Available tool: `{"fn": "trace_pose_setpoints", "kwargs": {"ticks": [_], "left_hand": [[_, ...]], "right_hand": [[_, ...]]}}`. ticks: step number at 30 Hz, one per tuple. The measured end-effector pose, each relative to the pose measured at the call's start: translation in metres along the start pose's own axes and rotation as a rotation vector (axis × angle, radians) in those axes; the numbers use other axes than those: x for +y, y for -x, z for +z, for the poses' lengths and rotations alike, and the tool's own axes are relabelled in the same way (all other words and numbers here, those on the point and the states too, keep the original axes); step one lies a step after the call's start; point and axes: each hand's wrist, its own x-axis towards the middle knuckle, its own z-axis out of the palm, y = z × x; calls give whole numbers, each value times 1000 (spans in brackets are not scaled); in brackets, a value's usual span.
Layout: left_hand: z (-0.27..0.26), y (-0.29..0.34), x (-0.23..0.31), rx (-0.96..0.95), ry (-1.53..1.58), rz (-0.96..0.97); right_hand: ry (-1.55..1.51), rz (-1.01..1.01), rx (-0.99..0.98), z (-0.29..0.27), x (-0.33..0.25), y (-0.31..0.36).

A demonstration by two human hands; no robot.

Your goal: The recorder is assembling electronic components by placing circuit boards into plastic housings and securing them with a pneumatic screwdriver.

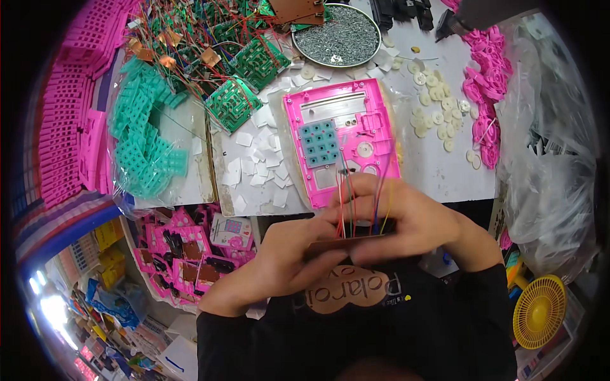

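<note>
Close in front of my body, a brown circuit board is held almost edge-on between both hands, its red, green, blue and yellow wires standing up from it. My left hand grips its left end, fingers closed. My right hand is closed round the right end, slightly blurred, with its upper fingers among the wires. Just beyond the hands lies a pink plastic casing half, inner side up. A blue-grey rubber keypad sits in its left part. My fingers cover the casing's near right edge.
Green circuit boards with tangled wires pile up at the back left, beside teal keypads. A round tray of screws stands behind the casing. White discs and pink straps lie right. Finished-looking pink units fill a container below left.
</note>
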Motion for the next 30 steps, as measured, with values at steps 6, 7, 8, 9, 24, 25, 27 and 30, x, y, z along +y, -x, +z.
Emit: {"fn": "trace_pose_setpoints", "kwargs": {"ticks": [6,7,8,9,24,25,27,30], "left_hand": [[1,5,-10,73,613,-510],[2,2,-12,84,695,-551],[5,-1,-17,89,736,-567],[5,-1,-18,102,778,-572],[0,10,-25,-166,347,-440],[-4,9,-20,-179,257,-457],[-14,7,-10,-177,50,-446],[-30,1,4,-126,-301,-437]], "right_hand": [[14,72,343,-7,41,-20],[9,87,423,2,40,-32],[33,116,404,-1,39,-38],[52,139,373,-4,39,-46],[647,92,110,-39,30,-84],[674,77,120,-38,29,-85],[697,131,49,-42,21,-88],[735,113,38,-43,22,-90]]}}
